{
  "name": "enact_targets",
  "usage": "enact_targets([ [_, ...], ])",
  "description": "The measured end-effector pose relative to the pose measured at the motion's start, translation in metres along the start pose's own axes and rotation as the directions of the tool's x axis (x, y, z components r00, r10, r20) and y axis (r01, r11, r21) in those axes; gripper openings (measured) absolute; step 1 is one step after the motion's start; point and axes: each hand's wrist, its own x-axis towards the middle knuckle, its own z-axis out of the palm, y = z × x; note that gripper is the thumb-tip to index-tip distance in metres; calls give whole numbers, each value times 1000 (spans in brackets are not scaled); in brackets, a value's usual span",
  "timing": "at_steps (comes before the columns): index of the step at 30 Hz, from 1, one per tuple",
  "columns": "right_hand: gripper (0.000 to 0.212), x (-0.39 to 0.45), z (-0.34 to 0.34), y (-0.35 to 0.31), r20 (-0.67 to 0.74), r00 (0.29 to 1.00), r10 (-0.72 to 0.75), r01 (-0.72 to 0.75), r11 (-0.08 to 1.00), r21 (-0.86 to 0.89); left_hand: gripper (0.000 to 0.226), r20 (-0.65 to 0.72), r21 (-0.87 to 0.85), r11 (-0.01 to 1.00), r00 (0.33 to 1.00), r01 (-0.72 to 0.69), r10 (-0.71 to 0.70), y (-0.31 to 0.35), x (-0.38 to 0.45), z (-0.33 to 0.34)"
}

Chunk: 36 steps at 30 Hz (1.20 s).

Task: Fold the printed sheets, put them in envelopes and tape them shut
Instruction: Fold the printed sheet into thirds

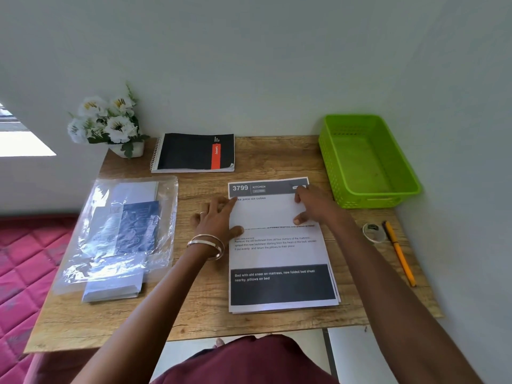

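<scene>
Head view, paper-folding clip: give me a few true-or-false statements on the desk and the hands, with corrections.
1. Both hands press on a folded sheet on top of the paper stack. True: the left hand and right hand hold the folded sheet down on the paper stack.
2. The green basket holds envelopes. False: nothing is visible in it.
3. The envelopes are in a clear plastic bag on the left. True.
4. The pencil lies on the notebook. False: it lies on the desk at the right, beside the tape roll.
5. The notebook is open. False: it is closed.
</scene>
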Motion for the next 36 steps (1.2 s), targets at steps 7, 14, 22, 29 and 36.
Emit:
enact_targets([
  [7, 61, 2, -4, -2, 7, 1000, -8, 8, 999, 36, 70, 107, -82, 992, 991, 93, -84, 4, 19, -19],
  [14, 60, -1, 10, 9, -69, 997, 34, -22, 986, 166, 32, 43, -597, 781, 980, 182, -195, 10, 16, -21],
  [22, 52, -8, 33, 21, -231, 969, 83, 13, 923, 384, 26, -24, -597, 798, 993, 80, -118, 4, -17, -9],
  [29, 44, -61, 47, 7, -414, 910, 2, 194, 882, 429, 21, 24, -725, 673, 983, 143, -183, -4, -15, 1],
  [36, 90, -133, 81, -11, -100, 920, -378, 388, 915, 107, 19, 61, -800, 581, 984, 149, -168, -9, -15, 5],
])
